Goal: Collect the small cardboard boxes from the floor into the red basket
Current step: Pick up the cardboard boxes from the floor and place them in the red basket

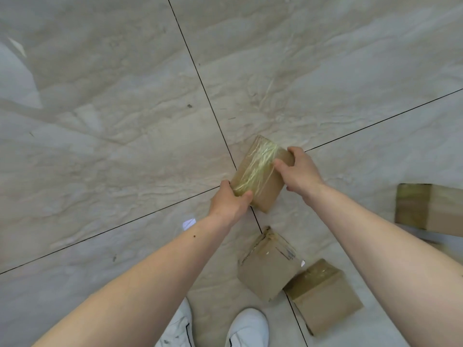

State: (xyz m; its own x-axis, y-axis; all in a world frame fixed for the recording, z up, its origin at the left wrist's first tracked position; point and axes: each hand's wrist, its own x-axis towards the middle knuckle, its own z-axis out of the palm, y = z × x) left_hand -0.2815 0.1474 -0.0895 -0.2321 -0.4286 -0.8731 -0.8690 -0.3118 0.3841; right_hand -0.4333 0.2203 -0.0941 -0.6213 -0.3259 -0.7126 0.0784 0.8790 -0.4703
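Note:
A small taped cardboard box [259, 175] sits between both my hands above the tiled floor. My left hand [229, 202] grips its near left end, thumb on top. My right hand [298, 171] holds its far right end with fingers curled over the edge. Two more small boxes lie on the floor nearer to me: one [268, 265] just ahead of my feet and another [323, 296] to its right. A fourth box [429, 209] lies at the right edge, blurred. The red basket is not in view.
The floor [112, 108] is pale marble-look tile with dark grout lines. My white shoes [246, 326] stand at the bottom centre, close to the nearest boxes.

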